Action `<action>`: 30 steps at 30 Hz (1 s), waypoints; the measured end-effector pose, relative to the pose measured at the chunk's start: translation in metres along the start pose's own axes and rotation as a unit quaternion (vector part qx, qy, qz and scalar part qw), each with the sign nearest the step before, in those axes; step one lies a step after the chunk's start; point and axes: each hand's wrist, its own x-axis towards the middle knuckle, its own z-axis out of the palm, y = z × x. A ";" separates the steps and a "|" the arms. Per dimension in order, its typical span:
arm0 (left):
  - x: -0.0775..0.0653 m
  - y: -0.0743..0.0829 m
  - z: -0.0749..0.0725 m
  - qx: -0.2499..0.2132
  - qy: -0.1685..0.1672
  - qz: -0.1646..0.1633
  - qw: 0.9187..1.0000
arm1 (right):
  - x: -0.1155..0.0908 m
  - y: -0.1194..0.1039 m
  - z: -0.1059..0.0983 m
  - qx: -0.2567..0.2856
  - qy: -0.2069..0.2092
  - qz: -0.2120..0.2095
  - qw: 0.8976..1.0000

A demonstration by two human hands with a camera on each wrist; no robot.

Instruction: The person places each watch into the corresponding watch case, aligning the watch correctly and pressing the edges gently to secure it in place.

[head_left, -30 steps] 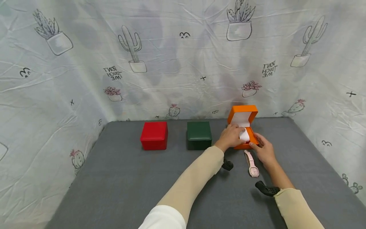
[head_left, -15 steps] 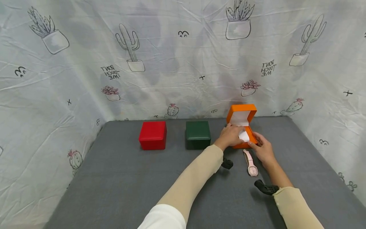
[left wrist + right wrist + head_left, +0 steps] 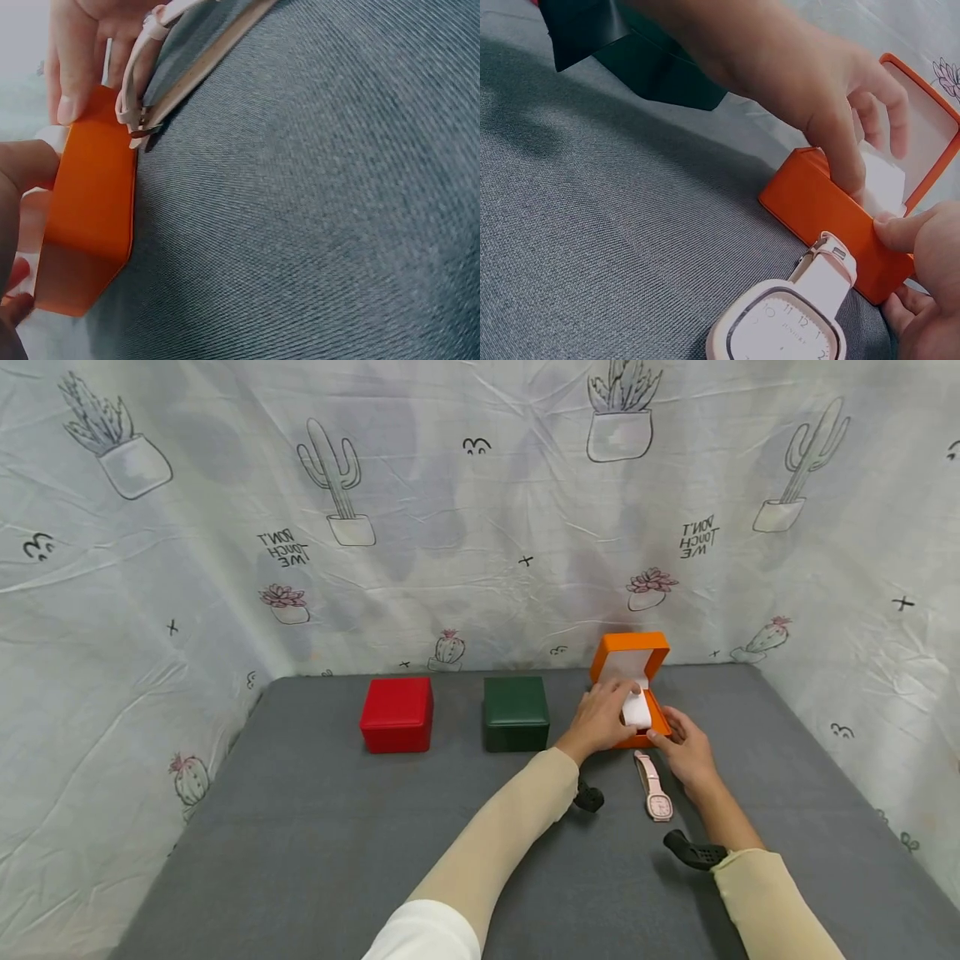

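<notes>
An orange watch box (image 3: 634, 642) stands at the back right of the table with its lid raised, showing a white lining. My left hand (image 3: 600, 714) reaches into it and pinches a white cushion (image 3: 637, 710), thumb on the near side and fingers behind. The cushion sticks up above the rim, as the right wrist view also shows. On the box's right front corner, my right hand (image 3: 690, 756) grips the wall, its thumb at the rim and fingers lower down. A pink watch (image 3: 659, 806) lies just in front of the box, buckle end toward it.
To the left of the box sit a closed dark green box (image 3: 516, 703) and a closed red box (image 3: 397, 703). A white curtain (image 3: 480, 568) printed with cacti hangs right behind the grey tabletop (image 3: 337, 860).
The fingers of my left hand have risen a little, and the white cushion stands higher and more tilted in the box. My right hand keeps its hold; the view has shifted slightly.
</notes>
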 end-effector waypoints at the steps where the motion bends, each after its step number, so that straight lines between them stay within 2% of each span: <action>1: 0.000 0.000 -0.001 -0.006 0.009 0.006 1.000 | 0.000 0.000 0.001 0.000 0.001 0.000 1.000; 6: 0.001 0.005 -0.010 -0.055 0.050 0.037 0.997 | 0.000 0.000 0.003 -0.003 0.006 -0.005 1.000; 8: 0.001 0.007 -0.014 -0.067 0.054 0.043 0.995 | 0.000 -0.001 0.003 0.000 0.006 -0.007 1.000; 14: -0.006 0.010 -0.021 -0.108 0.036 0.037 0.993 | -0.003 -0.002 0.000 -0.005 0.020 -0.016 1.000; 20: -0.017 0.008 -0.024 -0.160 0.022 0.041 0.986 | -0.005 -0.004 -0.003 0.003 0.046 -0.046 0.998; 26: -0.030 0.005 -0.029 -0.166 0.013 0.055 0.984 | -0.010 -0.006 -0.005 -0.030 0.082 -0.078 0.993; 30: -0.038 0.001 -0.031 -0.172 0.010 0.064 0.983 | -0.016 -0.009 -0.008 -0.047 0.086 -0.087 0.991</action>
